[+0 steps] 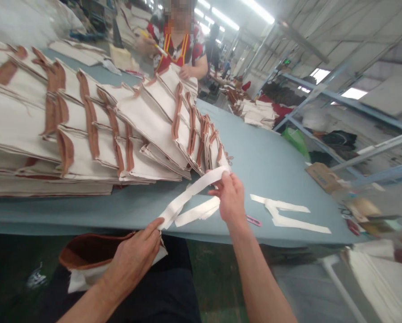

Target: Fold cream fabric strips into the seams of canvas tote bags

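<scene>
A long white fabric strip (196, 187) is stretched at a slant between my hands, just above the table's front edge. My right hand (230, 197) is closed, pinching the strip's upper end between thumb and fingers. At the lower end, my left hand (138, 249) has its fingers closed on the strip. Below that hand, on my lap, lies a white fabric piece with a brown lining (89, 253), partly covered by my wrist. More white strips (199, 211) rest on the table behind the held one.
Stacked white fabric pieces with brown edging (153, 116) fill the left of the blue-green table (258, 152). To the right lie loose strips (288, 214) and a pink cutter-like tool (254, 220). A co-worker (178, 45) stands across the table. Metal shelves (342, 101) rise at right.
</scene>
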